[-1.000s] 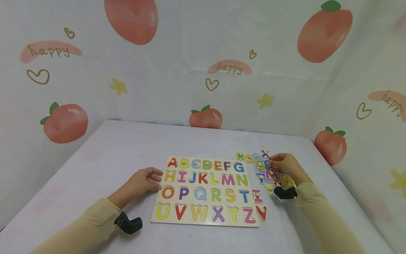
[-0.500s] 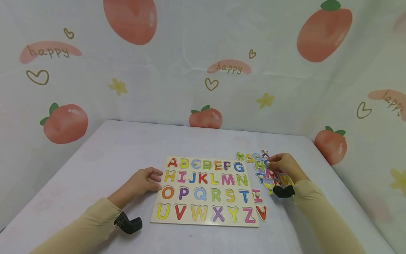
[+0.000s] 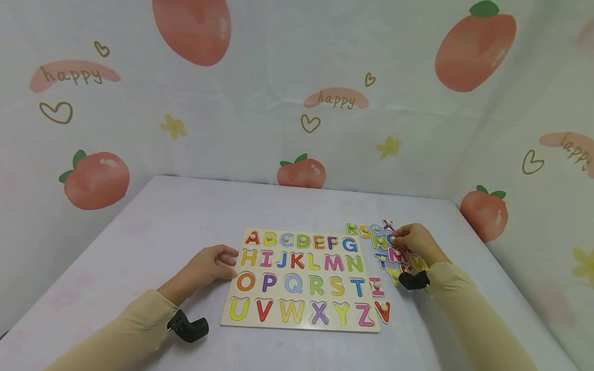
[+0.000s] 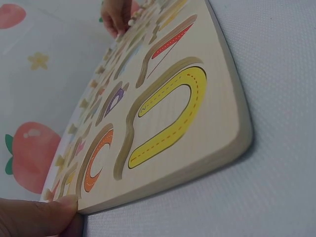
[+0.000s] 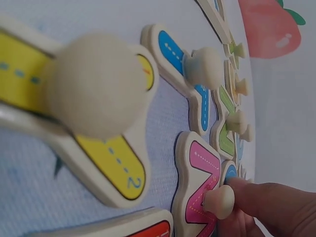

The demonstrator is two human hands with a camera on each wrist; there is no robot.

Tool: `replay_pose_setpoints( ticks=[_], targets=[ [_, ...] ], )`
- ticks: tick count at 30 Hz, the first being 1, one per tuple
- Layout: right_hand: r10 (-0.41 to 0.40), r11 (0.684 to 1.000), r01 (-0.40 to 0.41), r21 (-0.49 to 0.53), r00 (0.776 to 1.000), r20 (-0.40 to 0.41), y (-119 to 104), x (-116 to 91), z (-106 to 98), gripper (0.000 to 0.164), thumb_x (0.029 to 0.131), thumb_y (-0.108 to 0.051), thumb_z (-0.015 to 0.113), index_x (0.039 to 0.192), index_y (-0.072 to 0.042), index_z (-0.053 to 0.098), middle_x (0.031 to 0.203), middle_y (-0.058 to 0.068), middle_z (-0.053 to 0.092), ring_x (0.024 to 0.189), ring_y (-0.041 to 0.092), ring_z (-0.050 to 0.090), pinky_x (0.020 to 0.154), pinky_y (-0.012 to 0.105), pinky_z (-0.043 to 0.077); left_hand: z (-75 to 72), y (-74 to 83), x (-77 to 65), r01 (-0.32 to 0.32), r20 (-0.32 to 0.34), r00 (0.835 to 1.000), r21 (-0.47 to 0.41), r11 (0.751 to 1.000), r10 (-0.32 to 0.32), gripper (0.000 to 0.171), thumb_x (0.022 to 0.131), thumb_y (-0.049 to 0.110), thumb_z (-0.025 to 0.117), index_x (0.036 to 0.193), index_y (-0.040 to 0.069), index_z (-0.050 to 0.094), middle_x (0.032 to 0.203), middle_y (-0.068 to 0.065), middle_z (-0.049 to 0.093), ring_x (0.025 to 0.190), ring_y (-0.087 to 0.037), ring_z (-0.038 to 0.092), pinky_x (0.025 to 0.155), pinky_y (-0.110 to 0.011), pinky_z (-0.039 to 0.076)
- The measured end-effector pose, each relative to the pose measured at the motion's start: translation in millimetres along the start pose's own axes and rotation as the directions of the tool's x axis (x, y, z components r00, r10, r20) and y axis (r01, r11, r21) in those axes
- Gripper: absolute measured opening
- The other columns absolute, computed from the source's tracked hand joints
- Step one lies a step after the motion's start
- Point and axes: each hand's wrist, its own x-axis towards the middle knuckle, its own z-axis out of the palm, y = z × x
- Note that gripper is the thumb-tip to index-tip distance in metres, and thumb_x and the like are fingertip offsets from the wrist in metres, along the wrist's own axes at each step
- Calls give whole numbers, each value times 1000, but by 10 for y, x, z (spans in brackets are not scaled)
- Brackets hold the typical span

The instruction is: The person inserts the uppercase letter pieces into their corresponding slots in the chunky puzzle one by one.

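Cream-coloured wooden alphabet board (image 3: 301,326) lies flat, its left edge touched by the relaxed left hand (image 3: 210,265), while, beyond its right edge, the right hand (image 3: 415,241) pinches a blue wooden letter (image 5: 230,173), best lifted straight up past the pink wooden M (image 5: 196,197).

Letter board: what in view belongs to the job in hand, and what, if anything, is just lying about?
Job:
letter board, left hand at its left edge
blue letter piece at the right hand's fingertips
other loose letter pieces

Apparently just setting:
fruit-print backdrop
white table surface
black wrist cameras, worn
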Motion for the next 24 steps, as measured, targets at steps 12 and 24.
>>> replay_pose_setpoints(
  ticks=[12, 24],
  targets=[
    [-27, 1000, 26, -10, 999, -34, -81, -97, -45, 27, 92, -19, 65, 112, -1, 64, 106, 15, 64, 87, 23, 52, 69, 30, 43, 1, -2, -5, 0, 1, 1000, 6, 1000, 0, 52, 76, 6, 77, 124, -3, 57, 98, -10, 63, 80, -15, 59, 73, -30, 50],
    [-141, 990, 140, -6, 990, -28, -346, -135, 88, 30, 91, -23, 68, 111, -1, 67, 110, 18, 67, 87, 21, 63, 82, 37, 48, 4, -3, 1, 8, -7, 1000, 17, 1000, -8, 52, 77, 7, 78, 124, -3, 57, 98, -9, 63, 80, -16, 58, 73, -30, 50]
  ],
)
